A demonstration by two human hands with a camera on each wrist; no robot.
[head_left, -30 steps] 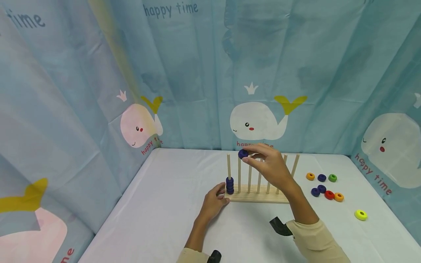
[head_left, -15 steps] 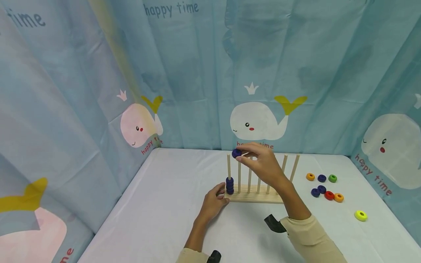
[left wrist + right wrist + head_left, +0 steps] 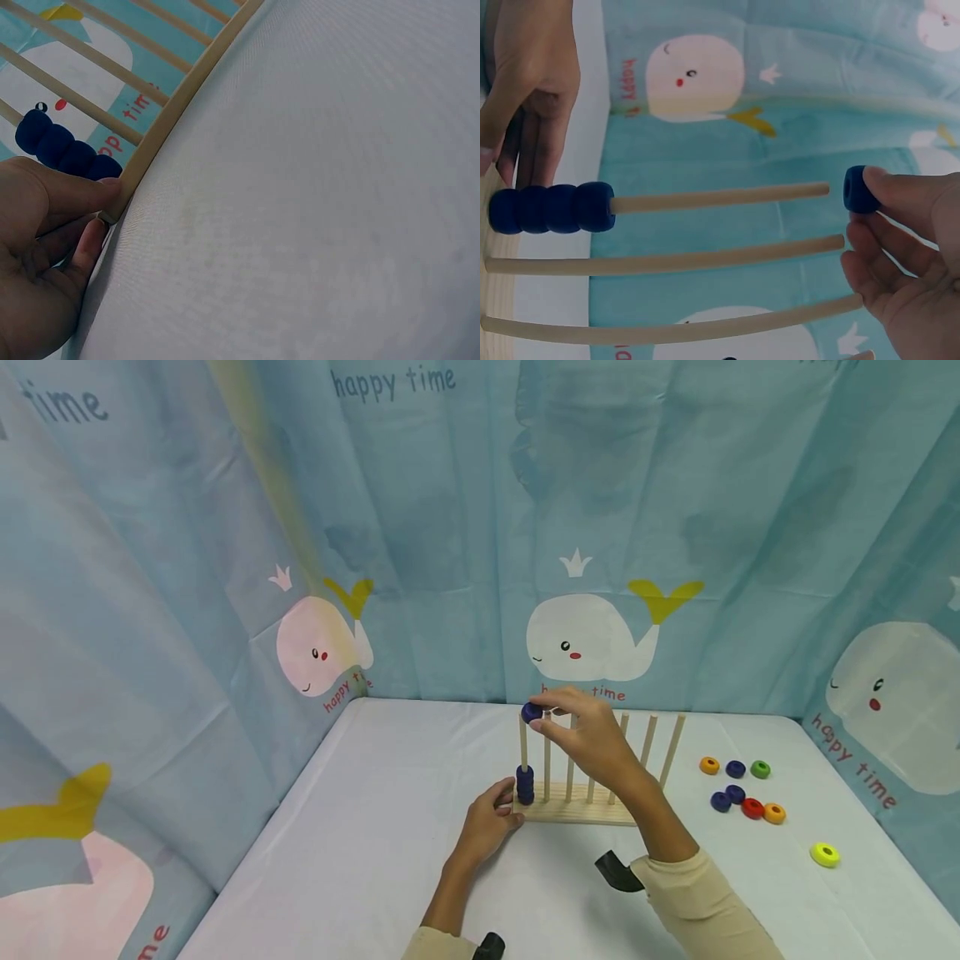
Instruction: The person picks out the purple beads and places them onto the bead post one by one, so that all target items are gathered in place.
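Note:
A dark blue bead (image 3: 861,190) is pinched between the thumb and fingers of my right hand (image 3: 588,735). In the right wrist view it hangs just off the tip of the leftmost peg (image 3: 727,199), its hole facing the peg. Several blue beads (image 3: 525,785) are stacked at the bottom of that peg. My left hand (image 3: 45,247) grips the left end of the wooden base (image 3: 176,105), thumb on one side and fingers on the other. The other pegs visible on the base carry no beads; my right hand hides parts of some.
Right of the rack lie loose beads: orange (image 3: 709,766), blue (image 3: 736,769), green (image 3: 761,769), red (image 3: 753,808) and several more. A yellow bead (image 3: 825,855) lies nearer the right edge. A whale-printed curtain (image 3: 450,527) surrounds the white table (image 3: 360,827).
My right hand has moved left with the blue bead, from over the second peg to the top of the leftmost one. My left hand stays on the base.

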